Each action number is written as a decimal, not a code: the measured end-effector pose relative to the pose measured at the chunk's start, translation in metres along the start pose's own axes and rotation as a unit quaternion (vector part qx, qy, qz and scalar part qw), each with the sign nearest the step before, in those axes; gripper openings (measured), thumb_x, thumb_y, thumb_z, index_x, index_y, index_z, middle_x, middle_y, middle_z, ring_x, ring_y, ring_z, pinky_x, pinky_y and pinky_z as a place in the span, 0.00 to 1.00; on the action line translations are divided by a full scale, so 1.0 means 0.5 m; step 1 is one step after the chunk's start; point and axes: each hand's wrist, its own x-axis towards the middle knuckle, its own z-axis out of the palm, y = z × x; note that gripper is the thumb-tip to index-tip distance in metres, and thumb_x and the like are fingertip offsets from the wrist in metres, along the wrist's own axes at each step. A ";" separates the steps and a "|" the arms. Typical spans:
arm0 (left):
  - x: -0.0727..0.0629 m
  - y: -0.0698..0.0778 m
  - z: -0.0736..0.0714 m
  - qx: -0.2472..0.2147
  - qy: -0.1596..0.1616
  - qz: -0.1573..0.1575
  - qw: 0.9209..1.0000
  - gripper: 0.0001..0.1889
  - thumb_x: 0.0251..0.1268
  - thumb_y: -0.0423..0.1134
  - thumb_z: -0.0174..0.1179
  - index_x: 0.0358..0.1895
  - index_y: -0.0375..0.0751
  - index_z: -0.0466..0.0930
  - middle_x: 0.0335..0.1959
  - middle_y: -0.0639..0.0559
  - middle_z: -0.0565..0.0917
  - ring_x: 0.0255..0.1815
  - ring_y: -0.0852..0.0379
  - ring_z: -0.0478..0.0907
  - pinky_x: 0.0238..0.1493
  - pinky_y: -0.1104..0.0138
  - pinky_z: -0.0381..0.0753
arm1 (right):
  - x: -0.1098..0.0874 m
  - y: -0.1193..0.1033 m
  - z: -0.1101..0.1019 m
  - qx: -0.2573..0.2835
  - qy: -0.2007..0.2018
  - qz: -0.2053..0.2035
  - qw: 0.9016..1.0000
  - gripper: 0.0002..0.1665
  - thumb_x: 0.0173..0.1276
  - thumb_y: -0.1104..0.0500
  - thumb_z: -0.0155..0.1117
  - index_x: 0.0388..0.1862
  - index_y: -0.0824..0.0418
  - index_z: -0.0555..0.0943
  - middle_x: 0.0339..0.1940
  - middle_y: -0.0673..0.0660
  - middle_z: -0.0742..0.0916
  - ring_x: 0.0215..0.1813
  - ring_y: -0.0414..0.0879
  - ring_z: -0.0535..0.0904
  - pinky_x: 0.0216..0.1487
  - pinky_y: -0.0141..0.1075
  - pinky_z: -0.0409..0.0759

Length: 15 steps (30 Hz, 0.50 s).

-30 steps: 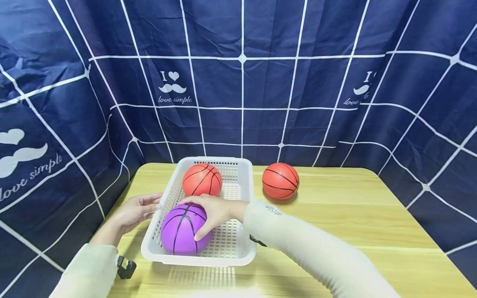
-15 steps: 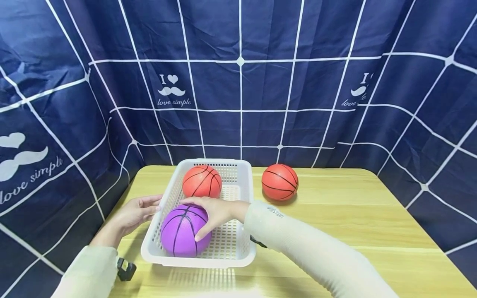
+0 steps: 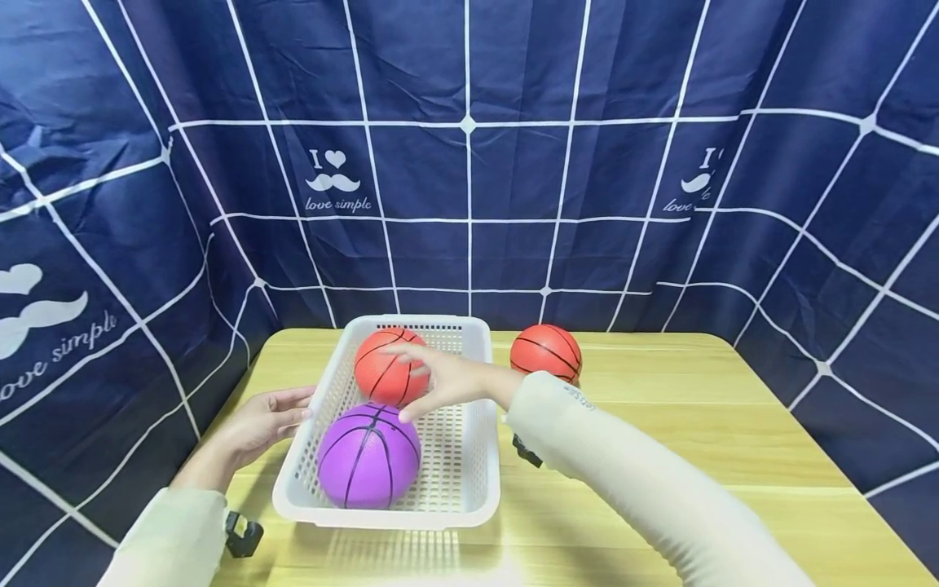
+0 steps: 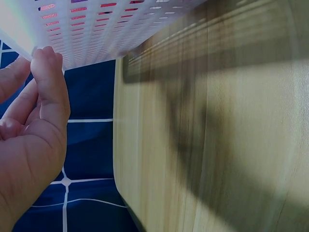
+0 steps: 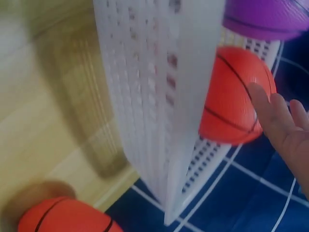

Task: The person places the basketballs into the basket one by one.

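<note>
A white plastic basket (image 3: 480, 440) with perforated walls holds a purple toy basketball (image 3: 367, 469) at its near end and a red toy basketball (image 3: 381, 371) behind that. At the basket's left rim, my left hand (image 3: 260, 424) holds the edge between thumb and fingers; in the left wrist view, the fingertips (image 4: 46, 58) are right at the rim. My right hand (image 3: 447, 379) is over the basket with fingers spread, holding nothing. Its fingers overlap the red ball in the head view and in the right wrist view.
Right of the basket, another red toy basketball (image 3: 546, 350) lies on the wooden table (image 3: 645, 424). A dark blue curtain (image 3: 513, 179) with white lines surrounds the table's back and sides. Dark wrist-camera mounts show below both wrists.
My right hand has let go of the purple ball and moved up and to the right. The purple ball stays in the basket. The left hand keeps its place at the rim.
</note>
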 end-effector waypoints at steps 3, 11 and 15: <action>0.000 -0.001 -0.001 -0.001 -0.001 -0.001 1.000 0.30 0.69 0.28 0.52 0.67 0.15 0.50 0.65 0.22 0.60 0.50 0.65 0.76 0.52 0.67 0.77 | -0.010 0.004 -0.023 0.001 0.025 -0.011 1.000 0.55 0.54 0.55 0.75 0.76 0.48 0.55 0.70 0.61 0.66 0.67 0.59 0.66 0.60 0.46 0.72; 0.000 0.001 0.000 -0.003 -0.001 -0.003 1.000 0.31 0.69 0.29 0.54 0.67 0.15 0.51 0.65 0.23 0.61 0.51 0.65 0.76 0.52 0.67 0.77 | -0.048 0.028 -0.080 0.001 0.121 -0.032 0.992 0.51 0.54 0.59 0.75 0.74 0.51 0.59 0.67 0.61 0.70 0.63 0.56 0.71 0.55 0.47 0.76; -0.001 0.002 0.001 -0.004 -0.003 -0.001 1.000 0.31 0.69 0.29 0.53 0.67 0.15 0.50 0.65 0.23 0.61 0.50 0.66 0.76 0.52 0.67 0.77 | -0.069 0.047 -0.109 0.001 0.165 -0.022 0.986 0.50 0.55 0.60 0.74 0.74 0.52 0.59 0.67 0.62 0.71 0.62 0.56 0.72 0.56 0.50 0.75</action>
